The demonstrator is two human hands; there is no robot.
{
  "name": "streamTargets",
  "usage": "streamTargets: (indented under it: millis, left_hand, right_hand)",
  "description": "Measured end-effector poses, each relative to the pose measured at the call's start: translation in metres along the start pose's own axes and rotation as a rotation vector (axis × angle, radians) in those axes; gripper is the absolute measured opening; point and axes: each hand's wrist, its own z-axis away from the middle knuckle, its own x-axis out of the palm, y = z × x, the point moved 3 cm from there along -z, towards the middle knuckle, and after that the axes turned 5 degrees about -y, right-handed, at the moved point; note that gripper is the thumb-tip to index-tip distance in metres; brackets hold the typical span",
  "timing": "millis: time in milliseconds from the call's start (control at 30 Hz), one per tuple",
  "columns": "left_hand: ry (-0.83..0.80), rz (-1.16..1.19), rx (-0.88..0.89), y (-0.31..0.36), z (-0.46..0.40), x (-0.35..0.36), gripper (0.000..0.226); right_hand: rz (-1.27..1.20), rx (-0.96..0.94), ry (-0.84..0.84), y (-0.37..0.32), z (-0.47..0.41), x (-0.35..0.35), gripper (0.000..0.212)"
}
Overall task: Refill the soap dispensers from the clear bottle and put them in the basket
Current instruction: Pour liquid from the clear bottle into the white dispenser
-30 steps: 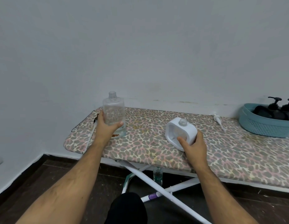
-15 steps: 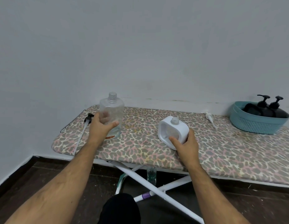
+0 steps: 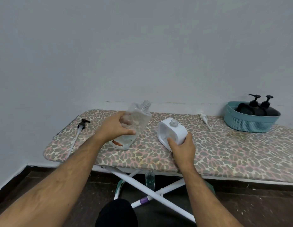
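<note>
My left hand [image 3: 116,126] grips the clear bottle [image 3: 137,123], which has no cap and tilts with its neck toward the right, above the ironing board [image 3: 224,154]. A little liquid lies at its bottom. My right hand [image 3: 183,145] holds the white soap dispenser [image 3: 173,131] on the board; its neck is open, with no pump on it. Two black pump dispensers [image 3: 260,108] stand in the teal basket [image 3: 250,122] at the far right.
A black pump with a long tube [image 3: 80,128] lies at the board's left end. A white pump [image 3: 205,119] lies near the back edge, left of the basket. A small bottle [image 3: 149,179] stands on the floor among the board's white legs.
My left hand has lifted the clear bottle and tilted its neck toward the white dispenser. The view has shifted left, and my right hand stays on the dispenser.
</note>
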Motion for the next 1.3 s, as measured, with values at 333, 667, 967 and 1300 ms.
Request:
streamTargets:
  millis: [333, 667, 967, 1300]
  left_hand:
    - [-0.186, -0.406, 0.097, 0.047, -0.01, 0.017, 0.103]
    - [-0.207, -0.536, 0.075, 0.058, -0.02, 0.015, 0.104]
    - [-0.215, -0.63, 0.09, 0.072, -0.027, 0.006, 0.102]
    - [-0.249, -0.715, 0.075, 0.077, -0.033, 0.005, 0.099]
  right_hand:
    - [0.005, -0.035, 0.036, -0.007, 0.003, -0.004, 0.064]
    - [0.03, -0.047, 0.021, -0.005, 0.003, -0.003, 0.063]
    - [0.024, -0.058, 0.032, -0.004, 0.002, -0.002, 0.065]
    - [0.029, -0.055, 0.029, -0.004, 0.002, -0.002, 0.065]
